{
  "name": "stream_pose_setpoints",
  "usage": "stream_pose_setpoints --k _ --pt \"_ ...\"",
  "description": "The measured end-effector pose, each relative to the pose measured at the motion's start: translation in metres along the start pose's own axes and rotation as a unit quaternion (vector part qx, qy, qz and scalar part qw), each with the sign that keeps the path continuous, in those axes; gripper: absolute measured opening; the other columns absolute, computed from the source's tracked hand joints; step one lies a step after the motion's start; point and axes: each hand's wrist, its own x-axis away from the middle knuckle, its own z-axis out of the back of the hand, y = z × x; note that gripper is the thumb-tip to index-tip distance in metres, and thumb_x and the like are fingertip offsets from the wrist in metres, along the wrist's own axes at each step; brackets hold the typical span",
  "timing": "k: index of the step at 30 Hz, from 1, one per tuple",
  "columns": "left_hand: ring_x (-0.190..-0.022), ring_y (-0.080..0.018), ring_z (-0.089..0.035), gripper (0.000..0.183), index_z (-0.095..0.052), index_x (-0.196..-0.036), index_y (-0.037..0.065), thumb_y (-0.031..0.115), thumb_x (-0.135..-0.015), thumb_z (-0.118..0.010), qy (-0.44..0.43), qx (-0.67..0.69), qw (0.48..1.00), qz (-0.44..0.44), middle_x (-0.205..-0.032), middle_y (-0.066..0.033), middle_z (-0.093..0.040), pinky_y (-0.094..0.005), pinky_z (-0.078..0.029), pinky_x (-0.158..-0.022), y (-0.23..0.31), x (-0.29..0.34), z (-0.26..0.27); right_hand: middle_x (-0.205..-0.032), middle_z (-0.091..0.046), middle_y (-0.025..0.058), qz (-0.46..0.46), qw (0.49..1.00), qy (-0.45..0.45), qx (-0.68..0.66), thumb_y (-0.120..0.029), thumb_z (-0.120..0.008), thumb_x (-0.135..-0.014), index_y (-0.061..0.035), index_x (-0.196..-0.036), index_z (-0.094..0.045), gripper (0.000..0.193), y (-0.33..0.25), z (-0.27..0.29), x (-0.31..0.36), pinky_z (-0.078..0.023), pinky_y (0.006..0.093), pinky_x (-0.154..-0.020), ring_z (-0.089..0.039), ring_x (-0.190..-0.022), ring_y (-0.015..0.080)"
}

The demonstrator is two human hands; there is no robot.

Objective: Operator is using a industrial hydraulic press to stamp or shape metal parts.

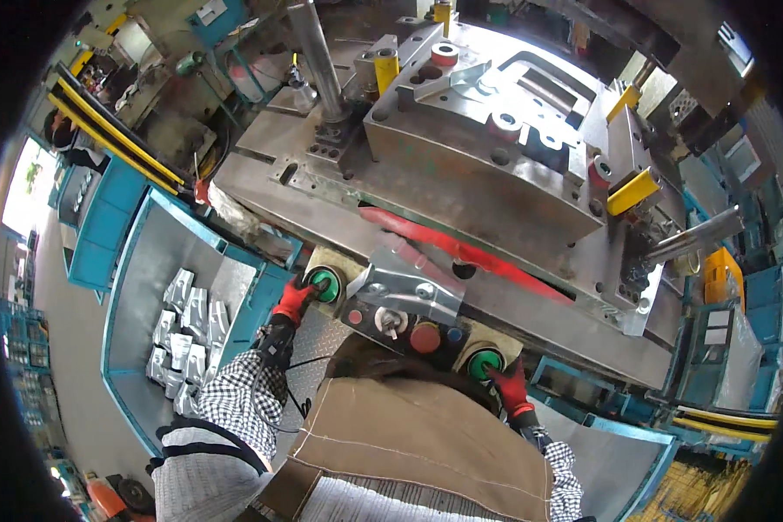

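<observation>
Overlapping the control panel lies a bracket.

Head-worn fisheye looks down at the fingers.

Gloves on the left hand and right hand are red with black. Bright green are the two round buttons: left button, right button. Between them sit a red button and a small blue button, on black. The bent metal part is shiny silver. Above it, a strip is vivid red along the grey steel die, which has yellow posts. Sleeves are black-and-white checked; the apron is plain brown with pale stitching. The bin is grey, rimmed in blue.
</observation>
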Motion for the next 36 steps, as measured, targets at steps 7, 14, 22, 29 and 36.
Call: stream_pose_setpoints --k 7,14,22,29,36 --pt "-0.111 -0.0221 -0.072 0.060 -0.060 -0.150 0.002 0.007 -0.093 -0.081 0.020 0.046 0.998 0.038 -0.131 -0.0092 -0.074 -0.0383 -0.060 -0.095 0.027 0.020 -0.019 -0.148 -0.063 0.0209 0.079 0.995 -0.040 -0.037 -0.031 -0.095 -0.081 -0.0016 -0.154 -0.050 0.090 -0.008 0.005 -0.004 -0.048 0.0461 -0.115 -0.061 -0.135 0.0367" --pt "-0.103 -0.0194 -0.071 0.055 -0.065 -0.144 0.001 0.011 -0.092 -0.080 -0.016 0.030 0.999 -0.041 -0.123 -0.0063 -0.076 -0.0355 -0.058 -0.091 0.036 0.010 -0.034 -0.144 -0.067 0.0143 0.071 0.997 -0.027 -0.007 -0.026 -0.094 -0.083 -0.0036 -0.151 -0.054 0.082 0.012 0.012 -0.014 -0.050 0.0448 -0.113 -0.064 -0.133 0.0292" --pt "-0.101 -0.0193 -0.072 0.046 -0.069 -0.133 -0.002 0.013 -0.092 -0.083 0.016 -0.034 0.999 -0.039 -0.119 -0.0091 -0.078 -0.0366 -0.060 -0.088 0.039 0.018 -0.022 -0.143 -0.069 0.0169 0.084 0.995 -0.013 0.060 -0.040 -0.096 -0.079 -0.0042 -0.150 -0.054 0.090 -0.001 0.002 -0.013 -0.052 0.0476 -0.111 -0.066 -0.131 0.0351" --pt "-0.071 -0.0151 -0.064 0.051 -0.067 -0.137 0.003 0.011 -0.090 -0.086 -0.014 -0.006 1.000 -0.001 -0.096 -0.0053 -0.075 -0.0347 -0.053 -0.060 0.044 0.023 -0.012 -0.143 -0.069 0.0161 0.075 0.997 -0.023 -0.009 -0.039 -0.096 -0.079 -0.0029 -0.153 -0.053 0.093 -0.041 0.002 0.004 -0.052 0.0471 -0.112 -0.065 -0.132 0.0330" --pt "-0.075 -0.0134 -0.064 0.054 -0.068 -0.138 0.006 0.018 -0.090 -0.088 -0.080 -0.001 0.997 0.015 -0.103 -0.0031 -0.075 -0.0321 -0.053 -0.063 0.070 0.005 -0.032 -0.154 -0.060 0.0152 0.006 0.999 -0.012 0.030 -0.038 -0.090 -0.088 -0.0025 -0.156 -0.050 0.087 -0.023 0.016 0.004 -0.046 0.0460 -0.118 -0.060 -0.138 0.0312"
